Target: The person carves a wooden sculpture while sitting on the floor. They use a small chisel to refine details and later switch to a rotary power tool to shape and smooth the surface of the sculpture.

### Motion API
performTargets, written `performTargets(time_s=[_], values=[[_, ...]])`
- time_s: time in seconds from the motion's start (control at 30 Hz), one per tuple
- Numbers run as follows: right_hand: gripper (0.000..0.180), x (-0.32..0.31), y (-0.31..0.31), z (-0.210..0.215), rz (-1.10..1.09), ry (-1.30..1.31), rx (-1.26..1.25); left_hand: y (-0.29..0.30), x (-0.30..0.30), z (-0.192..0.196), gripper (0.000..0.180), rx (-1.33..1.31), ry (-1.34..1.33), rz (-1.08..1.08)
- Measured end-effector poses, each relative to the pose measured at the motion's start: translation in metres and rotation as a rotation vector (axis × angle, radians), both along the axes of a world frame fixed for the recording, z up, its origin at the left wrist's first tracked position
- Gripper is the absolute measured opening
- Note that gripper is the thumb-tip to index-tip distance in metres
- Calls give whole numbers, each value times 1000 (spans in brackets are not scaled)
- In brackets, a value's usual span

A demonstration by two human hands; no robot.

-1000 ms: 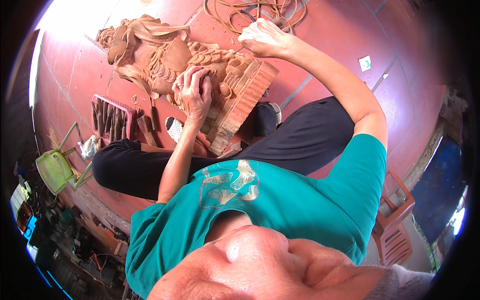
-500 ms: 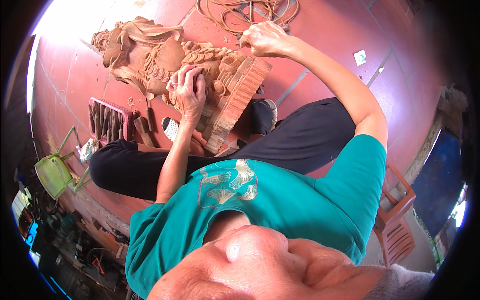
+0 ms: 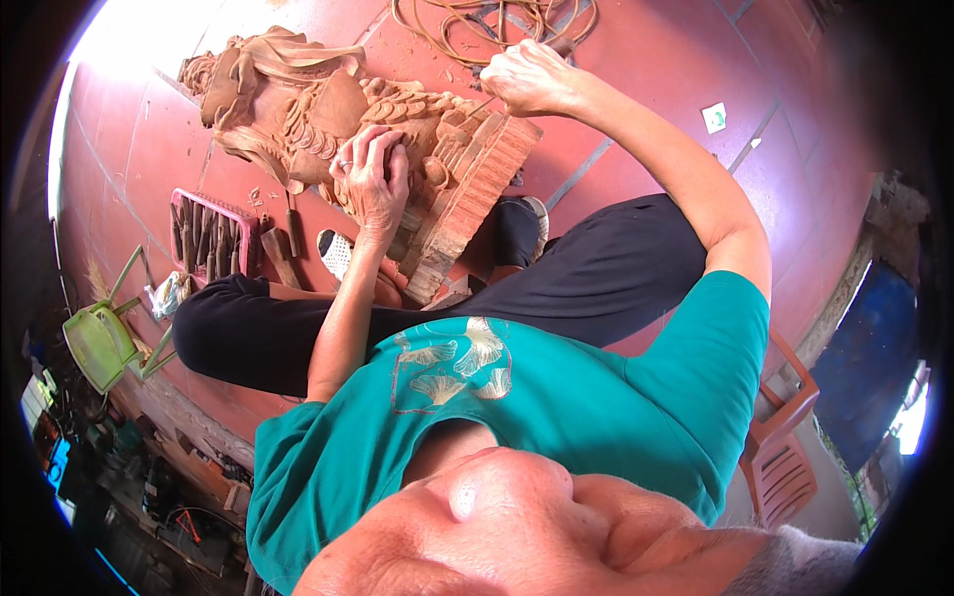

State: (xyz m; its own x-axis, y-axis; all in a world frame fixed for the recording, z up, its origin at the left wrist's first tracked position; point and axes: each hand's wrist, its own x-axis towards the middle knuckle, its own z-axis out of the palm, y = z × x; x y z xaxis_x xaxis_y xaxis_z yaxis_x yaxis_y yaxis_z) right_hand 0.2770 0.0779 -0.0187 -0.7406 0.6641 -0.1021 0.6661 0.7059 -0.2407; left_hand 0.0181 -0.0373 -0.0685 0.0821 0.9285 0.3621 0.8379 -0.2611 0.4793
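Note:
A brown carved wooden statue [image 3: 333, 109] lies on its side across the floor, its stepped base [image 3: 462, 204] toward my legs. My left hand [image 3: 373, 179] presses on the middle of the carving with bent fingers curled over its surface. Beyond the base end, my right hand [image 3: 527, 81] is closed in a fist around a carving chisel. The chisel's dark handle end [image 3: 563, 47] sticks out past the fist, and its thin blade [image 3: 483, 105] slants down to the carving near the base. Where exactly the tip touches is too small to tell.
Left of the statue, a pink basket [image 3: 245, 215] holds several chisels. A loose chisel [image 3: 293, 224] and a wooden block [image 3: 279, 255] lie beside it. A coiled cable [image 3: 437, 40] lies at the far side. A green chair [image 3: 99, 348] stands left, a reddish plastic chair [image 3: 785, 467] right.
My right fist and the chisel have tilted slightly, with a little more of the handle end showing. My left hand stays in the same place on the statue.

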Motion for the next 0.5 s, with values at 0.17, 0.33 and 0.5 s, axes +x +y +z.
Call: performTargets(time_s=[0.17, 0.33, 0.5], values=[[16, 8, -2, -8, -102, -63, -205, -2, 0, 4, 20, -8, 40, 19], [30, 26, -11, -37, -322, 120, -456, 0, 0, 2, 19, 10, -7, -6], [33, 15, -14, -48, -452, 250, -443, 1, 0, 2, 18, 28, 0, -7]])
